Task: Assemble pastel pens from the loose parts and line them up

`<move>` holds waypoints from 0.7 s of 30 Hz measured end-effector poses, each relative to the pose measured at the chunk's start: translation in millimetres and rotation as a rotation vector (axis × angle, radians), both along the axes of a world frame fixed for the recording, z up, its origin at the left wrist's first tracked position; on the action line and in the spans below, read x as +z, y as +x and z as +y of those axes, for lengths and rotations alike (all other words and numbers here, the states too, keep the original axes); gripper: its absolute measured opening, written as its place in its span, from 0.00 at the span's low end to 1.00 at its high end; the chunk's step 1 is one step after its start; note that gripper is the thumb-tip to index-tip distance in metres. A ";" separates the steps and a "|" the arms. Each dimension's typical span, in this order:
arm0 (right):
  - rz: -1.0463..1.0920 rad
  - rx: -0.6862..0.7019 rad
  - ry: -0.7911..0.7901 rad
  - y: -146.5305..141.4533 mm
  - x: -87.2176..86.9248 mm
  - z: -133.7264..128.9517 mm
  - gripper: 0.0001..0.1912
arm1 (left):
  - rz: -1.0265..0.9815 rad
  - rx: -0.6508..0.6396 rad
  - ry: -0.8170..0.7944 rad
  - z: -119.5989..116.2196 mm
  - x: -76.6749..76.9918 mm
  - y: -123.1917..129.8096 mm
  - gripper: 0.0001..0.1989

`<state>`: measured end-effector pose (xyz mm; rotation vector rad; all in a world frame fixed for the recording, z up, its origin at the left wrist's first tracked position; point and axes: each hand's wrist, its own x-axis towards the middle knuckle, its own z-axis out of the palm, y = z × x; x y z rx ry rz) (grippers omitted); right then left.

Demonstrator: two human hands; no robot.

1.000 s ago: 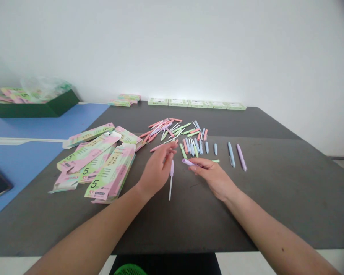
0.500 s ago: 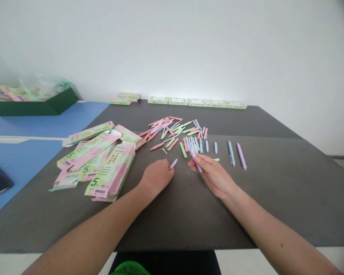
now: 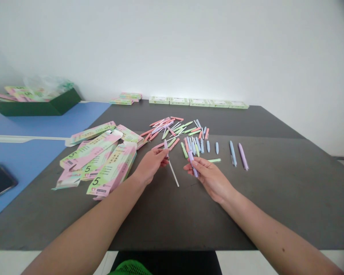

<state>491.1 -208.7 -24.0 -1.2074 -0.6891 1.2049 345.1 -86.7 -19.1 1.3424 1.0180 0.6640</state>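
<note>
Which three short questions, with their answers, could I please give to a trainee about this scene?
1. Which hand holds the purple tip with the white refill?
2. True or false: the phone lies on the blue surface.
3. How many pale boxes are in the row by the wall?

Key:
1. The left hand; the right hand holds a purple tube.
2. True.
3. Five.
</note>
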 end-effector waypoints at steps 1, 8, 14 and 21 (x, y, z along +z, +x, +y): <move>0.000 0.012 -0.012 -1.6 -2.3 0.3 0.15 | 0.006 0.021 -0.017 0.7 -2.8 0.7 0.14; 0.012 0.031 -0.094 -7.4 -15.2 1.3 0.14 | -0.043 0.086 -0.145 3.7 -15.1 4.0 0.12; -0.144 0.152 -0.105 -11.4 -11.8 -2.5 0.16 | -0.186 0.137 -0.307 1.7 -13.8 7.6 0.08; -0.250 0.141 -0.115 -13.7 -9.2 -1.3 0.12 | -0.300 0.124 -0.387 -8.2 -11.0 12.8 0.08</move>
